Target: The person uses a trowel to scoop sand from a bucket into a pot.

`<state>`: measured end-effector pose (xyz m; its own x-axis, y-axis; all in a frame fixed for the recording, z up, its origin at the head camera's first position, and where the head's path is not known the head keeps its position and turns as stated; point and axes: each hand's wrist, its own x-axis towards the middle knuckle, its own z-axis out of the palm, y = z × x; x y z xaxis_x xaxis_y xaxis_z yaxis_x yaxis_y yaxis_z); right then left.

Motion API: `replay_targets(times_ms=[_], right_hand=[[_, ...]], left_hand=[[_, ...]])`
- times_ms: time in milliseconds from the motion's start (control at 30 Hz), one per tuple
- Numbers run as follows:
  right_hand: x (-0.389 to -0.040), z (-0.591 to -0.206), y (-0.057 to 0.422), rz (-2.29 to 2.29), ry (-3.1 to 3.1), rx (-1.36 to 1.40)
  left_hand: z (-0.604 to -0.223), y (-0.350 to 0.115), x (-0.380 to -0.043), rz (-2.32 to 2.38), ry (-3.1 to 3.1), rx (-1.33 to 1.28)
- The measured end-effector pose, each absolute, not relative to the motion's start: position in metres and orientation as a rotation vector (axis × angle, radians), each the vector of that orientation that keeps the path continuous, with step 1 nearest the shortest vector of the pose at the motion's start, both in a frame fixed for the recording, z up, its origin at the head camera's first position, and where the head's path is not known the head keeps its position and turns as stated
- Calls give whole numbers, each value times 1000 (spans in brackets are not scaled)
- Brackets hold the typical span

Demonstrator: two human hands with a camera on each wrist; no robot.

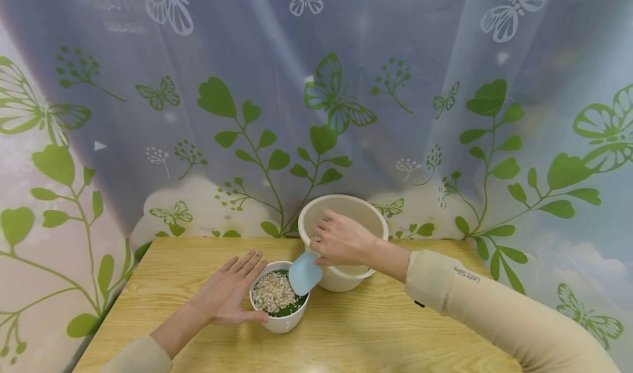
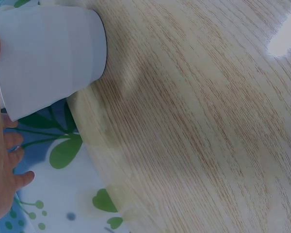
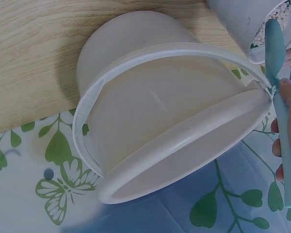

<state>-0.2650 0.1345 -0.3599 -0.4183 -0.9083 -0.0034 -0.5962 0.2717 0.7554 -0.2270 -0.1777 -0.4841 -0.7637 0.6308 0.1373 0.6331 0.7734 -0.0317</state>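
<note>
In the head view, a small white pot (image 1: 283, 324) stands on the table, pale grains (image 1: 272, 292) heaped over something green inside it. My left hand (image 1: 229, 293) lies along the pot's left side, fingers extended and thumb spread toward its front. A light blue garden trowel (image 1: 305, 274) is in my right hand (image 1: 343, 240), its blade over the right part of the pot's rim. The right wrist view shows fingers curled round the trowel's handle (image 3: 283, 145). That hand is above a larger cream bucket (image 1: 341, 283) behind and right of the pot.
The bucket's handle (image 3: 160, 50) hangs down on its outer side. Behind the wooden table (image 1: 386, 329), a curtain (image 1: 277, 115) with butterflies and leaves covers the back and sides, close to the bucket.
</note>
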Motion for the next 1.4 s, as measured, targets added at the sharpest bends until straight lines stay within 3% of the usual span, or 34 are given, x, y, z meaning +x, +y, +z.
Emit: replay_targets(times_ms=[733,1400], right_hand=[[-272,-351,161,-766,-1995,1368],[-294,-329,205,-618,-1989,1171]], left_hand=[[-480,-176,-228,-43,-2795,-1038],[-442,-145,-253,46,-2724,-1153]])
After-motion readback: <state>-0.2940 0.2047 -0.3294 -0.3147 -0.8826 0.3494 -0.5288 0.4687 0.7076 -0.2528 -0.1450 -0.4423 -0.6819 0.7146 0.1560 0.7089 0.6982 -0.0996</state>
